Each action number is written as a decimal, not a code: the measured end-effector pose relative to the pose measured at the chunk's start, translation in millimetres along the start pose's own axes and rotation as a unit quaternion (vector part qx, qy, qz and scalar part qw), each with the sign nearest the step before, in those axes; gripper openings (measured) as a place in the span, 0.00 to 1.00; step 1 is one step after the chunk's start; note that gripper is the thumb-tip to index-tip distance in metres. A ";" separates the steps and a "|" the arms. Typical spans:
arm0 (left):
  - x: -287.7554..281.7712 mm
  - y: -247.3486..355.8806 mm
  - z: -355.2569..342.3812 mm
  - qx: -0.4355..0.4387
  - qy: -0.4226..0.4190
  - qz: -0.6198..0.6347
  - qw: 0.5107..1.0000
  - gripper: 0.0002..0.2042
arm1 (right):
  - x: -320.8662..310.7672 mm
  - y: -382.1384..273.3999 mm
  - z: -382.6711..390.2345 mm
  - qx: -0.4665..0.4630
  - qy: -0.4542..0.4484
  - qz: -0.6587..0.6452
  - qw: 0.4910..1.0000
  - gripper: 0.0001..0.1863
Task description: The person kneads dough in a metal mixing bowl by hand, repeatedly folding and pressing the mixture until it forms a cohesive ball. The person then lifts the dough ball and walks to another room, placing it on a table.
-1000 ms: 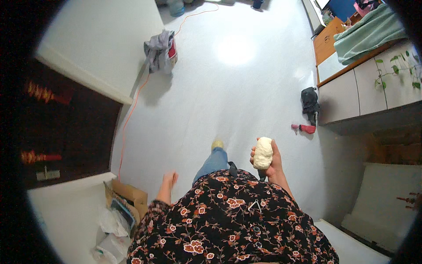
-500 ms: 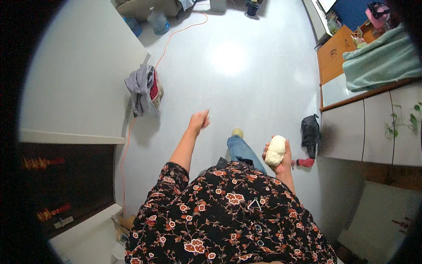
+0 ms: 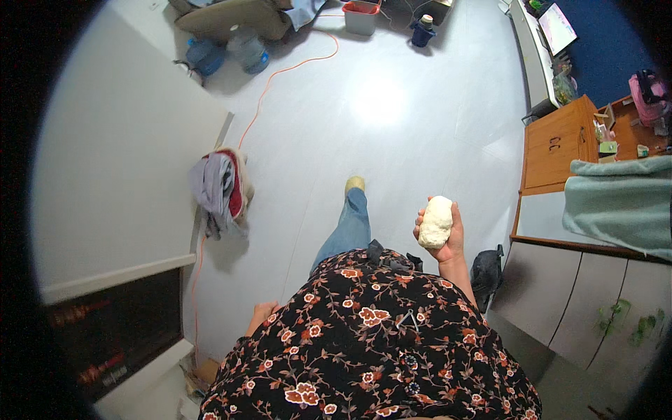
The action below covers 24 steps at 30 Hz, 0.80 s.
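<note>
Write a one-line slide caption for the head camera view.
Person walking across a pale floor, right hand gripping a cream lump, left hand empty at their side.

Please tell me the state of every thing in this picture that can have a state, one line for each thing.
pale lump: held upright in the right hand, above the floor.
left hand: empty, down beside the body.
orange cable: lying loose across the floor.
heap of clothes: crumpled against the wall corner.
two water bottles: standing on the floor.
wooden cabinet: doors closed.
green cloth: spread over the counter.
black bag: on the floor by the counter.
</note>
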<state>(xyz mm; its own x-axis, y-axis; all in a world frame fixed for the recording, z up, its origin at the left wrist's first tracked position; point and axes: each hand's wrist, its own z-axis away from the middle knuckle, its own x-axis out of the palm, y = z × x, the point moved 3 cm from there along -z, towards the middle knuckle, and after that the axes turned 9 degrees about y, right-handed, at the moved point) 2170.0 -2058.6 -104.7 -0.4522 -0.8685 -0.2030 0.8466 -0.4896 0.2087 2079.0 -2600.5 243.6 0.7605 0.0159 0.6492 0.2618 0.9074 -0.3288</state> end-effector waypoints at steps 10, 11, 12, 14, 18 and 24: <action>311.0 614.4 146.7 0.446 -0.071 -0.228 0.863 0.21 | 102.1 -188.4 -103.6 -0.072 0.033 -0.038 0.996 0.27; 338.3 661.9 169.1 0.494 -0.060 -0.229 0.837 0.21 | 109.8 -203.6 -117.4 -0.071 0.035 -0.043 0.996 0.27; 364.6 698.1 197.6 0.485 -0.094 -0.164 0.854 0.22 | 112.9 -215.6 -128.2 -0.074 0.033 -0.051 0.995 0.27; 406.3 722.8 211.7 0.465 -0.133 -0.122 0.867 0.23 | 103.3 -231.7 -148.2 -0.066 0.027 -0.053 0.996 0.28; 473.7 780.7 177.4 0.553 -0.084 -0.327 0.762 0.23 | 127.2 -308.4 -227.1 -0.048 0.053 -0.031 0.997 0.28; 451.1 766.0 97.7 0.178 -0.066 -0.029 0.981 0.17 | 229.6 -406.3 -366.9 -0.029 0.089 -0.020 0.995 0.26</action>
<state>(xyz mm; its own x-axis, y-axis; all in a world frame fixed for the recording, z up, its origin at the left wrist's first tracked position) 2587.1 -2833.1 57.1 -0.5498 -0.8288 -0.1036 0.6772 -0.5150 0.5255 2365.3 -3119.6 274.6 0.8411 -0.0987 0.5318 0.3229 0.8804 -0.3473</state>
